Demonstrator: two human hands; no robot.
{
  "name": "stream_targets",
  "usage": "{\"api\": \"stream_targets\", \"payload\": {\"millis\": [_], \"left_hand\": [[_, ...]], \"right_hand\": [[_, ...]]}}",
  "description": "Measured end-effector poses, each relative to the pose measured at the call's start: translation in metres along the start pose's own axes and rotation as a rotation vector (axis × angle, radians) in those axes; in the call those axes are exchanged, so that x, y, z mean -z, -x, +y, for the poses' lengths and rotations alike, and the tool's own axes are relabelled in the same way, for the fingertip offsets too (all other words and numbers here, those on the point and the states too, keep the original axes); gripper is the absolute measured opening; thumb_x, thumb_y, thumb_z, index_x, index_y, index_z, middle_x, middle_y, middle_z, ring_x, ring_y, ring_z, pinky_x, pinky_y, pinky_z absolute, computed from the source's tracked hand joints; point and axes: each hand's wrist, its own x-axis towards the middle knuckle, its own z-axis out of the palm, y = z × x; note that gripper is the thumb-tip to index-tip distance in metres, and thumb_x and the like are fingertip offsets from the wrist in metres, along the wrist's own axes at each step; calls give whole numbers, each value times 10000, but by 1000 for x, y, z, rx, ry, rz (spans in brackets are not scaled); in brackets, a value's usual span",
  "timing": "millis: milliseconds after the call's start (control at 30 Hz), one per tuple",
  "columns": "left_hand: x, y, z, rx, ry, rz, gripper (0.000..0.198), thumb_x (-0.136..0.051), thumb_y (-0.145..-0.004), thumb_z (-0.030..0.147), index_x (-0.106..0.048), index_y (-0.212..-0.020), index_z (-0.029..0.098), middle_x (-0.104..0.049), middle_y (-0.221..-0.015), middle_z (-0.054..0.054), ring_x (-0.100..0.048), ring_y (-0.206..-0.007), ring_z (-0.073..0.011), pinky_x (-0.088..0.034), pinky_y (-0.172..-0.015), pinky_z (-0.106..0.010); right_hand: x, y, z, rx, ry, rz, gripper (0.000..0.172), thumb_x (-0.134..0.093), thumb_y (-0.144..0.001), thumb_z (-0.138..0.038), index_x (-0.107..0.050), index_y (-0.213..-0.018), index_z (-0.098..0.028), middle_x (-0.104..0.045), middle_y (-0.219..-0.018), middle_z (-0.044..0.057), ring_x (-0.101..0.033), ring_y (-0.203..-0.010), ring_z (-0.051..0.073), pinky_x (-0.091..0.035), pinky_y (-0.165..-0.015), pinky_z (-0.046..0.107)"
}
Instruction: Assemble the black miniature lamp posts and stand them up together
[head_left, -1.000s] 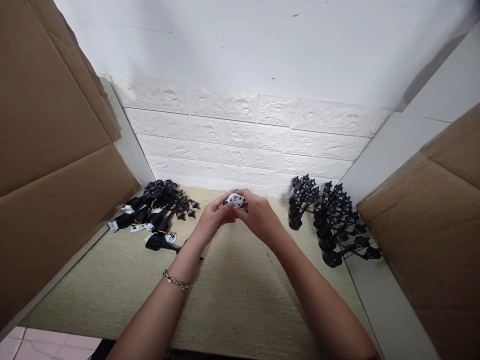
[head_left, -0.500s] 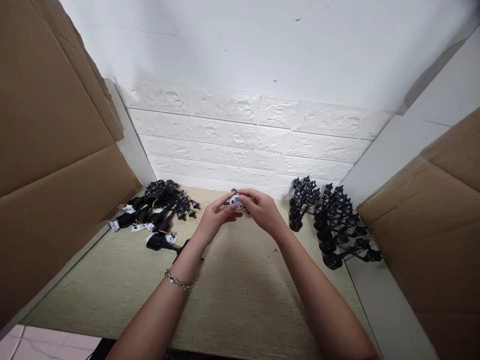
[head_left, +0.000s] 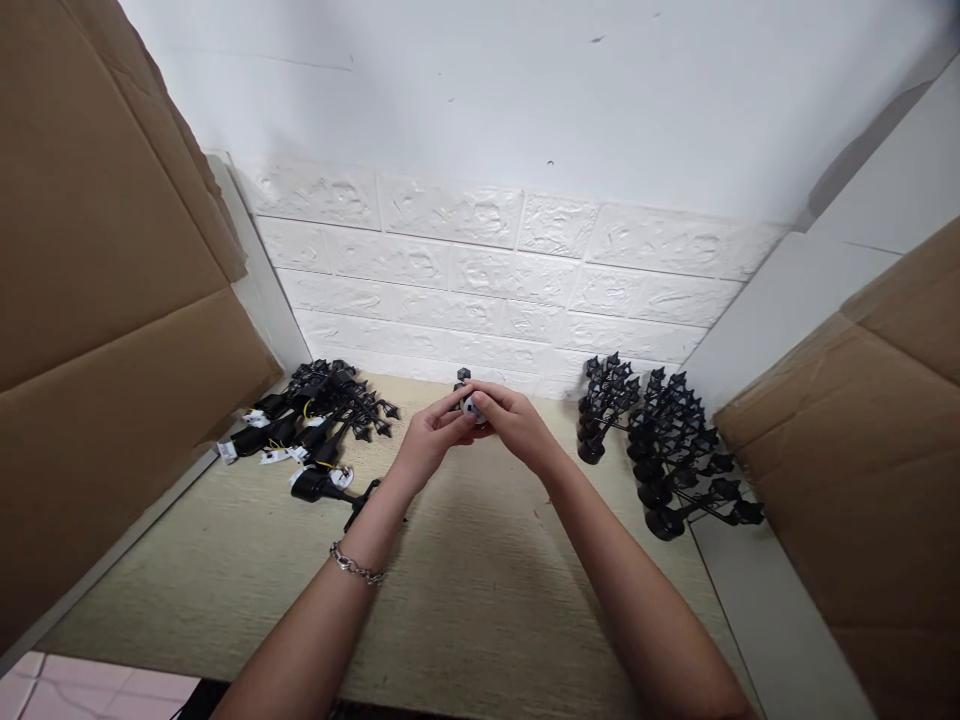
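Both my hands hold one black miniature lamp post [head_left: 464,375] at the middle of the back of the table. Its round white base disc [head_left: 470,406] faces me, and much of the lamp is hidden by my fingers. My left hand [head_left: 431,432] is closed around the lamp's left side, with a bracelet on that wrist. On the other side, my right hand [head_left: 514,420] grips it with the thumb on the white disc. Just left of my left forearm lies another black lamp [head_left: 322,486], its white disc [head_left: 342,477] hanging loose beside the base.
A pile of black lamps [head_left: 330,400] with yellow wires and white tags lies at the left. Several rows of upright black lamps [head_left: 664,445] stand at the right. Cardboard sheets [head_left: 112,300] flank the wooden table [head_left: 480,580], and a white brick-patterned wall [head_left: 480,270] closes the back.
The lamp in my hands has tilted, so its black head now shows above my fingers and less of the white disc shows. The right thumb covers more of the disc.
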Motion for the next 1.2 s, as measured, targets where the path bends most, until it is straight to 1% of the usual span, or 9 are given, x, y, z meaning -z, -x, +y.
{"api": "stream_targets", "payload": {"millis": [300, 533, 667, 733, 833, 900, 1000, 1100, 1200], "left_hand": [[0, 1, 0, 7, -1, 4, 629, -702, -642, 352, -516, -1215, 173, -685, -859, -69, -636, -756, -183, -454, -630, -229], [-1, 1, 1, -8, -2, 2, 576, -700, -639, 358, -556, -1174, 199, -690, -788, -39, -638, -711, -168, -457, -615, -219], [-1, 1, -1, -34, 5, 28, 583, -708, -624, 349, -567, -1162, 174, -688, -751, -34, -630, -672, -160, -465, -606, -229], [-2, 0, -1, -46, 24, 42, 582, -719, -605, 346, -584, -1136, 150, -688, -751, -38, -627, -679, -162, -479, -635, -248], [-3, 0, -1, -64, 57, 44, 563, -738, -577, 331, -614, -1087, 127, -692, -754, -39, -624, -699, -161, -493, -695, -272], [-3, 0, -1, -68, 63, 45, 547, -740, -575, 322, -621, -1072, 127, -694, -763, -38, -625, -708, -160, -497, -711, -275], [-3, -1, -2, -67, 60, 51, 543, -733, -590, 325, -612, -1083, 132, -697, -789, -42, -631, -726, -167, -502, -721, -283], [-3, -2, -4, -53, 53, 44, 556, -721, -610, 332, -589, -1111, 132, -696, -789, -48, -637, -724, -174, -507, -698, -276], [-2, -3, -5, -42, 87, 43, 563, -710, -628, 328, -553, -1134, 136, -690, -790, -46, -643, -719, -174, -511, -683, -267]], "right_hand": [[-1, 1, 2, 69, 36, -20, 294, -453, -808, -356, -593, -990, -172, -625, -898, 35, -572, -858, 155, -480, -750, 294], [-5, 2, -1, 120, 123, 42, 262, -449, -804, -338, -602, -930, -168, -626, -891, 37, -570, -851, 165, -476, -723, 283], [-9, 3, 1, 155, 125, 101, 250, -445, -804, -332, -594, -921, -169, -624, -896, 41, -569, -835, 160, -480, -732, 286], [-13, 3, 4, 158, 96, 115, 247, -448, -800, -335, -587, -918, -167, -618, -876, 42, -575, -779, 151, -494, -681, 274], [-17, 3, 8, 129, 24, 117, 263, -450, -798, -351, -575, -932, -163, -604, -830, 37, -572, -666, 136, -511, -566, 258], [-18, 3, 11, 115, -3, 120, 274, -451, -799, -361, -572, -946, -165, -604, -831, 36, -571, -641, 131, -517, -548, 259], [-16, 2, 12, 99, -24, 115, 283, -466, -791, -375, -578, -946, -167, -613, -877, 41, -583, -698, 138, -526, -596, 269], [-13, -1, 12, 41, -72, 81, 308, -488, -774, -397, -584, -946, -160, -614, -927, 53, -589, -799, 158, -524, -658, 286], [-12, -3, 10, -41, -175, 79, 358, -488, -770, -419, -534, -1022, -169, -614, -928, 55, -592, -807, 157, -513, -667, 285]]}}
